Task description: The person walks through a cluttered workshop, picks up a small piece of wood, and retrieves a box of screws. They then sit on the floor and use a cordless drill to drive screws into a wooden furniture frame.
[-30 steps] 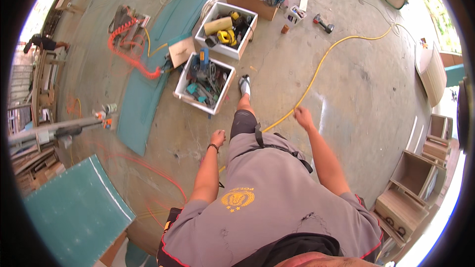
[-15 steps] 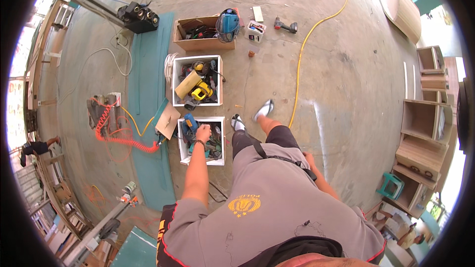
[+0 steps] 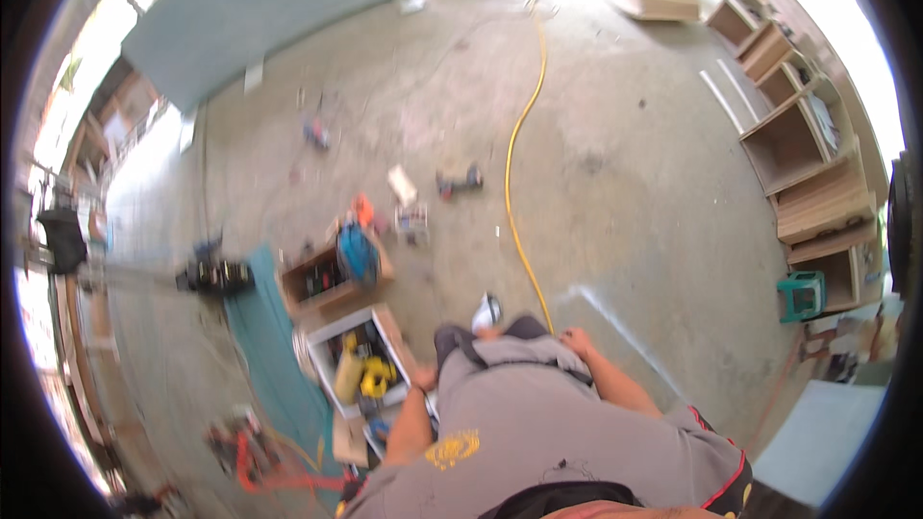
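Note:
My left hand (image 3: 423, 377) is at the right side of a white box (image 3: 328, 375) that holds yellow power tools (image 3: 378, 378). Motion blur smears its fingers, and I make out nothing in it. Another white box, with a blue tool (image 3: 378, 429) in it, is mostly hidden under my left forearm. At my right hip, beside my dark shorts, rests my right hand (image 3: 577, 342). Its fingers are too blurred to read, and no object shows in it.
A wooden box (image 3: 338, 300) with a blue power tool (image 3: 358, 255) stands beyond the white box. Farther off lie a cordless drill (image 3: 460, 183) and a small white container (image 3: 411, 224). A yellow hose (image 3: 510, 173) crosses the concrete floor. Wooden cabinets (image 3: 784, 135) line the right.
My left hand has come out of the nearer white box, away from the blue tool. My view has swung forward and turned, so the boxes sit lower and the far floor shows.

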`<state>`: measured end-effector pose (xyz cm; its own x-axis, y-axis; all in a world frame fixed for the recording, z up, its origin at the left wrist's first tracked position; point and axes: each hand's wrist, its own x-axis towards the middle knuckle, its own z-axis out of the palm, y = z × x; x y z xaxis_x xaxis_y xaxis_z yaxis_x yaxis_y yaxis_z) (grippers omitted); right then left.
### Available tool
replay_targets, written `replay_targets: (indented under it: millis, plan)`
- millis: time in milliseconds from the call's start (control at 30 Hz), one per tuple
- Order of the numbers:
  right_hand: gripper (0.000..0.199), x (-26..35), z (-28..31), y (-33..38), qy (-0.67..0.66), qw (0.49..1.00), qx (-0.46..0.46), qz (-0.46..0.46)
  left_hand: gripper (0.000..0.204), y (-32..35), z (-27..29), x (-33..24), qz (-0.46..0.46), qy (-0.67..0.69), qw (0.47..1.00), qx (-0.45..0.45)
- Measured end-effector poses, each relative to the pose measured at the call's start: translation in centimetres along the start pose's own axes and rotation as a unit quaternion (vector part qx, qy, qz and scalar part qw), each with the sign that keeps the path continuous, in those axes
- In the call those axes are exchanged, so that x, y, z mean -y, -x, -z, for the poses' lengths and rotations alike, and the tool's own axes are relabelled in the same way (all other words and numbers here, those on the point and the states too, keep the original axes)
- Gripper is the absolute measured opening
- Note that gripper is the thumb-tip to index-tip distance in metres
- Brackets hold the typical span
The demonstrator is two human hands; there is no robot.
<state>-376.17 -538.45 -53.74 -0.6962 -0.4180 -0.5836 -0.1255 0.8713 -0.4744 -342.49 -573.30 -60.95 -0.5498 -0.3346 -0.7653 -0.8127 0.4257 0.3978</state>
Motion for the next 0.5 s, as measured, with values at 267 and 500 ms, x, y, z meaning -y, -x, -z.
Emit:
replay_targets:
  millis: [267, 500]
  plan:
    - [0.026, 11.2, 12.4, -19.0, -0.170, 0.981, -0.084, -0.042, 0.039, -11.9, 19.2, -20.5, 0.076, 0.206, 0.975, -0.037]
    - [0.026, 14.2, 17.8, -33.0, -0.074, 0.995, -0.066, 0.009, 0.034, -28.0, 30.0, -28.2, 0.138, 0.257, 0.956, -0.022]
